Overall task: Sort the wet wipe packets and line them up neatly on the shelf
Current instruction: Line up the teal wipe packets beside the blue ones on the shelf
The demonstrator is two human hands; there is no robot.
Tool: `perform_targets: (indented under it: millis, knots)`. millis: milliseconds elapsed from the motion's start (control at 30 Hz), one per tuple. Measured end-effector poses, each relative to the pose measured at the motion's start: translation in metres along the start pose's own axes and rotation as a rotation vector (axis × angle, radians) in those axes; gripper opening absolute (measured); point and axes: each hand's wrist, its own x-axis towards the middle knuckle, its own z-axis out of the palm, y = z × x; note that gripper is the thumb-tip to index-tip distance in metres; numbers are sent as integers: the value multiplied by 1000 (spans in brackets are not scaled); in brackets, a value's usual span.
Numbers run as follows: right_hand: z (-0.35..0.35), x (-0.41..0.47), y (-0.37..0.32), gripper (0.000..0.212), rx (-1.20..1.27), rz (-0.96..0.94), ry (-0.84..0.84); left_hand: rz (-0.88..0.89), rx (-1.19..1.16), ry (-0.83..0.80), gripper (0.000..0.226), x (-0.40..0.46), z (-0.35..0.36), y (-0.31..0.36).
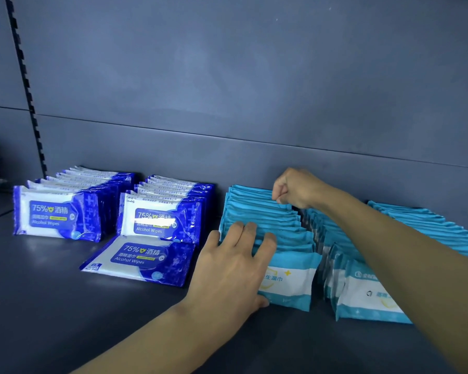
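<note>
Shelf (65,306), dark grey, holding wet wipe packets of two kinds, already separated by colour.

Dark blue packets: two upright rows at the left, the left row (65,209) and the second row (162,211), both fairly even. One loose packet (141,260) lies flat in front of the second row, not yet stood up.

Teal packets: first row (262,220) near the middle, second row (343,265) just beside it, third row (430,228) at the far right, partly hidden by the forearm. These lean and fan unevenly.

Left hand (235,268): fingers straight and spread, pressing flat against the front and top of the first teal row, gripping nothing.

Right hand (295,188): fingers curled, pinching the top edge of a packet at the back of the first teal row.

Status, as a judgement: sorting looks done; lining up is left, namely squaring the teal rows and standing the loose blue packet in its row.
</note>
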Motion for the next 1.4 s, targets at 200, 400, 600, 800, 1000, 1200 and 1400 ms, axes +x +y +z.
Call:
perform_targets:
  millis: [200, 400, 600, 800, 1000, 1200, 1400]
  knots:
    - [4, 5, -2, 19, -125, -16, -5, 1, 1, -11, 104, 0, 1, 0]
    - [6, 10, 2, 25, -207, 3, -31, 0, -19, -30, 103, 1, -1, 0]
    - [4, 6, 7, 16, -150, -33, -15, 4, -8, -54, 103, 2, -2, 0]
    - [-21, -18, 17, 28, -31, -9, 69, 17, 5, -32, 105, 2, -3, -2]
    - [-40, -94, -14, 57, 21, -108, -99, -35, 2, -1, 123, -9, -13, -25]
    - [12, -150, -50, 122, -493, -92, -157, -47, -114, -98, 119, -12, -21, -39]
    - [27, -142, -42, 112, -632, -43, -19, -60, -135, -135, 112, -7, -13, -41]
